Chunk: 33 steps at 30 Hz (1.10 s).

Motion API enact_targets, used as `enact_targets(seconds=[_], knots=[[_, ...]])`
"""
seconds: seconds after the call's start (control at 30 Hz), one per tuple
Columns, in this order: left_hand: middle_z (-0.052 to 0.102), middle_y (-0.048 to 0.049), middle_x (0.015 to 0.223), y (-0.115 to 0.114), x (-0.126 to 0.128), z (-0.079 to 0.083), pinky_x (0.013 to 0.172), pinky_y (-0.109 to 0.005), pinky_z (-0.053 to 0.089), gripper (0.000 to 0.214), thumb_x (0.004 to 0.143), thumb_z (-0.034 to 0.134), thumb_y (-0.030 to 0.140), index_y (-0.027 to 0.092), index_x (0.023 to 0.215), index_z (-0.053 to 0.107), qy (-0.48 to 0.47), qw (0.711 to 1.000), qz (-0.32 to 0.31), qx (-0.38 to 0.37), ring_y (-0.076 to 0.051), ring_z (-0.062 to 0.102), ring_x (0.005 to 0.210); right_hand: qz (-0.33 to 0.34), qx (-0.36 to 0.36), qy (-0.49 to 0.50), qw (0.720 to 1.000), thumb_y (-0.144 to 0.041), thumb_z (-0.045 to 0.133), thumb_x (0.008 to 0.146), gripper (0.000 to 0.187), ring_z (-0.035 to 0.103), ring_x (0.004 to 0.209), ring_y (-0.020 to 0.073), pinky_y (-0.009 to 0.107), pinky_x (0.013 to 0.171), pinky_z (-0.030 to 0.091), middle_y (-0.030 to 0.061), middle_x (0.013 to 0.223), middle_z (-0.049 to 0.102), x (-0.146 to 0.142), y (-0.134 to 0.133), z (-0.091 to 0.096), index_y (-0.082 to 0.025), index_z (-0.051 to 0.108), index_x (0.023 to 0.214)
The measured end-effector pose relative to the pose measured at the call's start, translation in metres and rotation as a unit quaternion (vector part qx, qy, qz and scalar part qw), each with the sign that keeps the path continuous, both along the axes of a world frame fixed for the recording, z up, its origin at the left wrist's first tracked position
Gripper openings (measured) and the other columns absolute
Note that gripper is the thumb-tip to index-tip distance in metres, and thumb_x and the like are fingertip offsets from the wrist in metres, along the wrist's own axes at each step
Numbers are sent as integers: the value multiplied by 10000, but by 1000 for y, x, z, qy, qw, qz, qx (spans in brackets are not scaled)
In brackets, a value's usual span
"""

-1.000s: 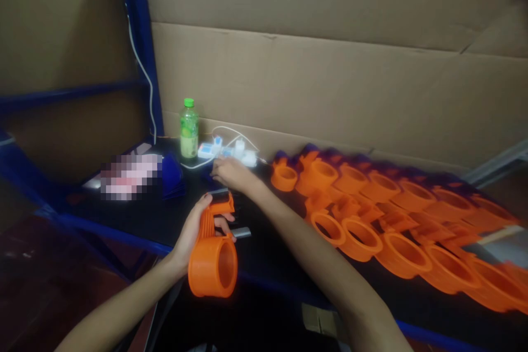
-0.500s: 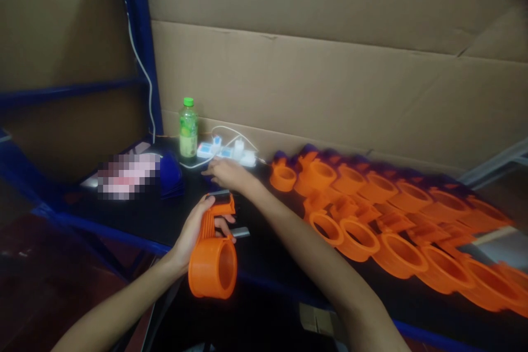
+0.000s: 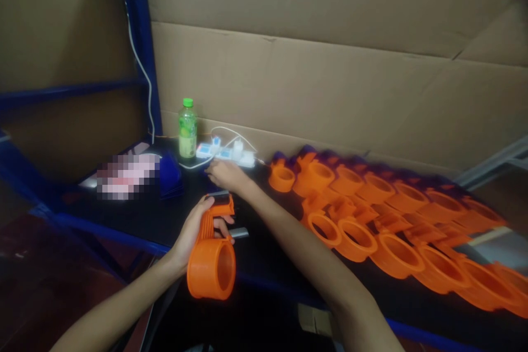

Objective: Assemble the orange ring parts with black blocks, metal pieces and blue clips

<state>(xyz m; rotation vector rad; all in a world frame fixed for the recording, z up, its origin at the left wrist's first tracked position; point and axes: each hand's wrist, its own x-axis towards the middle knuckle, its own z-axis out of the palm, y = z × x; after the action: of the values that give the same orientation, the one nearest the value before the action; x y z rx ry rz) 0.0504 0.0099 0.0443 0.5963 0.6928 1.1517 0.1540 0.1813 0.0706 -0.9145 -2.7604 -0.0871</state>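
Note:
My left hand (image 3: 190, 231) is wrapped around the handle of an orange tape dispenser (image 3: 211, 269), its round ring hanging toward me. A dark piece with a silvery edge (image 3: 218, 196) sits at the dispenser's upper end, under my thumb. By my left fingertips is a small silver metal strip (image 3: 239, 232); I cannot tell whether they touch it. My right hand (image 3: 228, 174) reaches over the black table just in front of a white power strip (image 3: 226, 152). Its fingers are curled down at something dark blue, mostly hidden under the hand.
Several orange tape dispensers (image 3: 398, 253) stand in rows on the right of the table. Dark blue pieces (image 3: 170, 176) lie to the left, beside a blurred-out patch. A green-capped bottle (image 3: 187, 129) stands at the back before a cardboard wall (image 3: 330, 88). Blue frame bars (image 3: 74, 88) edge the left.
The fingers of my right hand have curled in from a more stretched pose, and the hand has shifted slightly. My left hand keeps its hold on the tape dispenser.

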Motion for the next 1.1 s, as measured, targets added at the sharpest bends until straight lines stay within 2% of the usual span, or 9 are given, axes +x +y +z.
enact_targets(seconds=[0.1, 0.23, 0.37, 0.47, 0.6, 0.73, 0.93, 1.1], knots=[[700, -79, 677, 0, -1, 1, 513, -323, 510, 401, 848, 623, 537, 146, 931, 589, -10, 1000, 4, -2, -246, 678, 543, -23, -22, 65, 997, -157, 593, 911, 198, 639, 1004, 216, 296, 870, 472, 126, 1057, 719, 5, -1, 7, -138, 754, 1025], [703, -73, 697, 0, 0, 0, 543, -333, 531, 407, 844, 632, 527, 137, 962, 620, -37, 999, 26, -3, -231, 681, 547, -41, -64, 165, 983, -178, 626, 895, 169, 669, 850, 162, 265, 809, 489, 65, 937, 744, 24, -9, 23, -153, 765, 988], [723, -83, 765, 2, 3, -4, 597, -354, 557, 441, 838, 662, 520, 127, 1032, 616, -46, 993, 105, 18, -233, 702, 604, -43, -98, 248, 963, -236, 627, 898, 163, 670, 760, 134, 237, 719, 508, 34, 853, 742, 54, -33, 36, -153, 764, 925], [745, -101, 890, 2, 6, -6, 594, -353, 561, 442, 846, 674, 504, 155, 1103, 586, -31, 987, 151, 42, -233, 715, 645, -46, -108, 292, 949, -294, 616, 907, 197, 648, 678, 122, 220, 617, 497, 31, 825, 734, 71, -60, 35, -154, 754, 909], [750, -92, 843, 2, 6, -7, 655, -382, 577, 425, 864, 670, 478, 173, 1139, 561, -34, 989, 139, 39, -259, 735, 691, -52, -107, 334, 935, -280, 636, 887, 164, 627, 647, 114, 209, 564, 475, 42, 821, 725, 77, -93, 21, -155, 742, 894], [753, -99, 815, 6, 4, -10, 651, -388, 579, 428, 864, 673, 457, 173, 1161, 554, -57, 991, 116, 24, -265, 735, 675, -48, -122, 375, 918, -263, 646, 882, 136, 615, 657, 105, 206, 567, 478, 45, 866, 722, 71, -112, 9, -171, 742, 910], [749, -82, 763, 6, 1, -14, 639, -364, 577, 418, 879, 651, 447, 184, 1185, 541, -70, 993, 90, 23, -253, 732, 663, -38, -212, 380, 899, -343, 719, 850, 234, 631, 657, 92, 202, 582, 525, 45, 997, 738, 64, -124, 7, -184, 734, 1020], [715, -41, 660, 4, 1, -11, 617, -344, 571, 347, 865, 657, 435, 199, 1096, 549, -66, 994, 84, 17, -254, 730, 665, -58, -312, 404, 858, -414, 727, 840, 336, 652, 665, 107, 215, 563, 539, 58, 990, 730, 64, -123, 7, -173, 712, 1073]])
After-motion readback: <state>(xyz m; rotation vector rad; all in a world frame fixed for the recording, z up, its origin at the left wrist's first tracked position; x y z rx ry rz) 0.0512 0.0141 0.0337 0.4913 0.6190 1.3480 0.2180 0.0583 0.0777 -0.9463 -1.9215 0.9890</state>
